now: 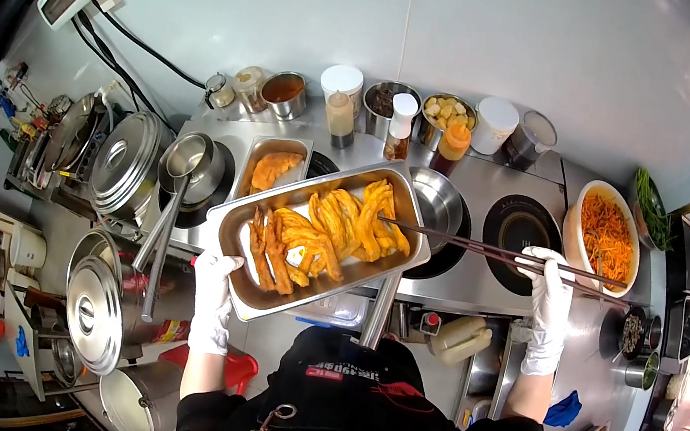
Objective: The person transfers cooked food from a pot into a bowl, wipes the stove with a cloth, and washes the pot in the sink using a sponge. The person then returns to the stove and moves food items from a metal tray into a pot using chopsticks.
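My gloved left hand grips the lower left corner of a metal tray, which tilts up to the right over the counter. Golden fried dough sticks lie in it, with darker brown fried strips at the left end. A pair of long chopsticks is in my gloved right hand, fingers closed around them. The chopstick tips touch or hover at the dough sticks on the right side; I cannot tell which. Behind the tray, a smaller tray holds a browned piece of food.
A frying pan sits behind the held tray, beside an induction hob. Sauce bottles and tubs line the wall. At right stands a basin of shredded carrot; at left, ladles and lidded pots.
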A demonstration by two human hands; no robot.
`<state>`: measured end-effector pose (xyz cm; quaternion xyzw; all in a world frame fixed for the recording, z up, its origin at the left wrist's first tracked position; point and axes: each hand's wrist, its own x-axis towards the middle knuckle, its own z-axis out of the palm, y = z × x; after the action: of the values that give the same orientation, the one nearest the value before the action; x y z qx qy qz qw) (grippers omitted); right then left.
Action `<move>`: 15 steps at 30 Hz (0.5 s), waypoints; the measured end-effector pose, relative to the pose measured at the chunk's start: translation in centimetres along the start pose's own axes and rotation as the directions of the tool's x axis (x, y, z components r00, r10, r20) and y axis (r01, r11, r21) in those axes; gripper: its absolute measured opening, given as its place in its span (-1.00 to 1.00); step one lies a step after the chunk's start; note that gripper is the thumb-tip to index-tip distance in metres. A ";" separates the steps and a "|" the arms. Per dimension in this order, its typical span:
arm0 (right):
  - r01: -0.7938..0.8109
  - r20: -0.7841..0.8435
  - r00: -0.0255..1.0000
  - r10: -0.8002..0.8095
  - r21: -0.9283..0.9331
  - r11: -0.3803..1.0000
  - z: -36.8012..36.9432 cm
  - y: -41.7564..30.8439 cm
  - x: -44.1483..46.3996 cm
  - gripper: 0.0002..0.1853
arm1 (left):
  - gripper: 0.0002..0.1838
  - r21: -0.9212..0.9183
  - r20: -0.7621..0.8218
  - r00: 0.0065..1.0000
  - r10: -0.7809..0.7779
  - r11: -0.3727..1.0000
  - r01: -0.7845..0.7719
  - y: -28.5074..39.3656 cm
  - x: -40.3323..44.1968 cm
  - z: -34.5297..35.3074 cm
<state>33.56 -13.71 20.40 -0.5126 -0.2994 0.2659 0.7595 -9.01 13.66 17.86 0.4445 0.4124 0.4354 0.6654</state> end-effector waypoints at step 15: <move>-0.080 0.174 0.981 0.083 -0.024 0.997 -1.1 -1.6 2.7 -0.68 | -0.69 -0.015 0.058 0.997 -0.049 0.999 0.050 1.2 -1.3 0.6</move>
<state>36.36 -12.97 22.11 -0.5056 -0.3460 0.3380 0.7145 -9.05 12.57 19.39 0.4410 0.4004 0.4091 0.6913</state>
